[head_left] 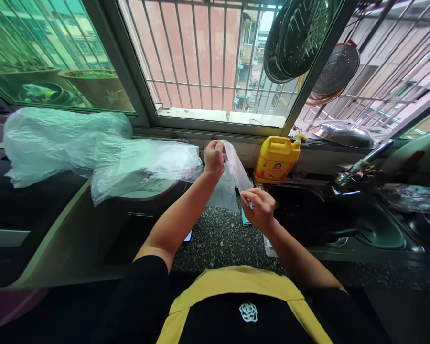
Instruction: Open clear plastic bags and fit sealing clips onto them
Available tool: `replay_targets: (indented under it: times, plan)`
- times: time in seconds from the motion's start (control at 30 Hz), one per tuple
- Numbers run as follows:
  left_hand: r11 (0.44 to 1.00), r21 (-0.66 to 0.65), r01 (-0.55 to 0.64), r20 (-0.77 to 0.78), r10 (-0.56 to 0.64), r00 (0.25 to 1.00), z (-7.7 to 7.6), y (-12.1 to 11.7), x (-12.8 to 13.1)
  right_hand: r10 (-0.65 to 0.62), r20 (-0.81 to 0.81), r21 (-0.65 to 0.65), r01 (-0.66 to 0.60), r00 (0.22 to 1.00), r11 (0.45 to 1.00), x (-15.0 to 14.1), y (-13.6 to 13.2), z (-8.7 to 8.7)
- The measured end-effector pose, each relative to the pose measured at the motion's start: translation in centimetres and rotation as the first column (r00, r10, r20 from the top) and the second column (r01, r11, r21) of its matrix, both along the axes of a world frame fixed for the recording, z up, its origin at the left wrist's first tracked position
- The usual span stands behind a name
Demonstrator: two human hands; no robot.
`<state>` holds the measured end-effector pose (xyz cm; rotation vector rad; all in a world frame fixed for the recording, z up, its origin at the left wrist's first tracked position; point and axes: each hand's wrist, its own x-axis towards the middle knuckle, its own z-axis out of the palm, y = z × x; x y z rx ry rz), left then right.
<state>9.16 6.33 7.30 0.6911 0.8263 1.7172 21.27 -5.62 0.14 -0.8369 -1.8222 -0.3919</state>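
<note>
From where I stand, the person's left hand is up near the window ledge, its fingers curled tight around the upper end of a clear plastic bag. The right hand, lower and nearer the body, has its thumb and fingers pinching the bag's other end, so the film stretches slantwise between the two hands, above the speckled table. A paler sheet of plastic hangs just behind the left forearm; I can't tell if it's part of the same bag. Under the right hand a teal item shows, mostly hidden. A yellow jug stands beyond that hand, beside the dark sink, and crumpled plastic covering spreads off to the left
</note>
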Motion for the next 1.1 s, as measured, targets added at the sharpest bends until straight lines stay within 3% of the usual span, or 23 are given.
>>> replay_targets:
  times: [0.37,0.53,0.63,0.83,0.97,1.1]
  plan:
    - [1.0,-0.003,-0.023,0.046,0.023,0.999,0.1,0.2,0.1,-0.069,0.04,0.019,0.068,0.997,0.998,-0.7,0.2,-1.2]
    - [0.998,-0.018,-0.065,-0.015,0.064,0.998,0.3,0.2,-0.1,-0.014,-0.11,-0.03,0.011,0.994,0.999,-0.8,-0.5,-2.4]
    - [0.997,-0.026,-0.077,-0.024,0.076,0.997,0.2,0.2,-0.1,-0.05,-0.197,-0.064,0.038,0.979,0.997,-1.1,-0.6,-2.9]
    - [0.995,-0.034,-0.091,-0.035,0.09,0.995,0.0,0.4,-0.2,-0.169,-0.209,-0.07,0.158,0.963,0.985,-1.2,0.3,-2.5]
    - [0.995,-0.038,-0.093,-0.042,0.091,0.995,-0.5,0.5,-0.9,-0.142,-0.244,-0.064,0.131,0.959,0.989,-0.5,0.8,-2.1]
    - [0.997,-0.053,-0.059,-0.096,0.053,0.994,-1.3,0.1,-2.1,-0.105,-0.376,-0.143,0.054,0.921,0.988,0.8,1.3,-1.7]
